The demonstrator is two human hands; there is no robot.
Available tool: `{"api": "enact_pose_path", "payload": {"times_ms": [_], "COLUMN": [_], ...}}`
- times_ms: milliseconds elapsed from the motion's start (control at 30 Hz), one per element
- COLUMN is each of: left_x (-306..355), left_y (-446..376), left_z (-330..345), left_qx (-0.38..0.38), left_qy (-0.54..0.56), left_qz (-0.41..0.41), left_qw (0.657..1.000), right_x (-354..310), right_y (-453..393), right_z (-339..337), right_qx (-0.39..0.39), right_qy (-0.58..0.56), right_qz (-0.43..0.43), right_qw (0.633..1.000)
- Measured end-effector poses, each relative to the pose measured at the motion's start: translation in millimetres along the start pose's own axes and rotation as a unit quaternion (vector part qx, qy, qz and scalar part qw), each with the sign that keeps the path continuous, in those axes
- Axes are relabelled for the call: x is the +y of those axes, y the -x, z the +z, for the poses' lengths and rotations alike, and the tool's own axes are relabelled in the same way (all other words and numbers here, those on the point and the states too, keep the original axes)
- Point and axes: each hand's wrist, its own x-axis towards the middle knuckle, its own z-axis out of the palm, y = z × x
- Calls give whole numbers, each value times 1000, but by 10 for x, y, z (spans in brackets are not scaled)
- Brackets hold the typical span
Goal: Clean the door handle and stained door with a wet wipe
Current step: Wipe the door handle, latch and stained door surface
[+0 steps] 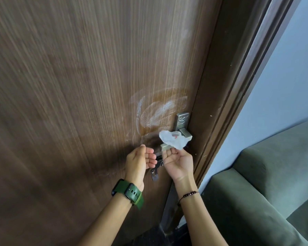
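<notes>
Against the right side of the brown wood-grain door (64, 96), just beside the dark door frame (226, 89), sat the metal door handle (182, 134): an upright plate with a lever reaching out to the left. Over that lever lay the wet wipe (172, 139), a crumpled white wad with a small reddish mark showing near its middle. The right hand (179, 163) was raised beneath it, palm turned toward the camera, its fingers reaching up under the wipe and holding it at the lower edge against the lever. How firmly they closed on it could not be told, since the fingertips were hidden behind the wad. A dark beaded bracelet (188, 194) circled that wrist.

The left hand (140, 159) hung just to the left of the lever, near the door's surface, fingers loosely curled inward and holding nothing. A green-strapped watch (127, 191) sat on its wrist.

Above and to the left of the handle the door bore a whitish, smeared stain (156, 110), with curved streaks ringing a darker, damp-looking patch. Fainter pale smears showed higher up the panel. Below the handle, between the two hands, part of a dark metal latch (155, 172) was visible on the door.

To the right, past the frame, stood a pale blue wall (292, 77) and a green upholstered sofa (267, 174).
</notes>
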Motion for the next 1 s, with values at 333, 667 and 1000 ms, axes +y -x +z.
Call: {"api": "enact_pose_path", "payload": {"times_ms": [333, 667, 1000], "left_x": [-13, -17, -17], "left_y": [1, 37, 3], "left_z": [-82, -81, -5], "left_qx": [31, 29, 15], "left_qy": [5, -2, -19], "left_qz": [-13, -3, 10], "left_qw": [999, 1000, 1000], "right_x": [16, 79, -56], "right_y": [0, 15, -9], "right_z": [17, 29, -40], "right_qx": [-23, -39, 27], "right_qy": [-24, -1, 120], "right_qz": [-30, -23, -8], "right_qw": [999, 999, 992]}}
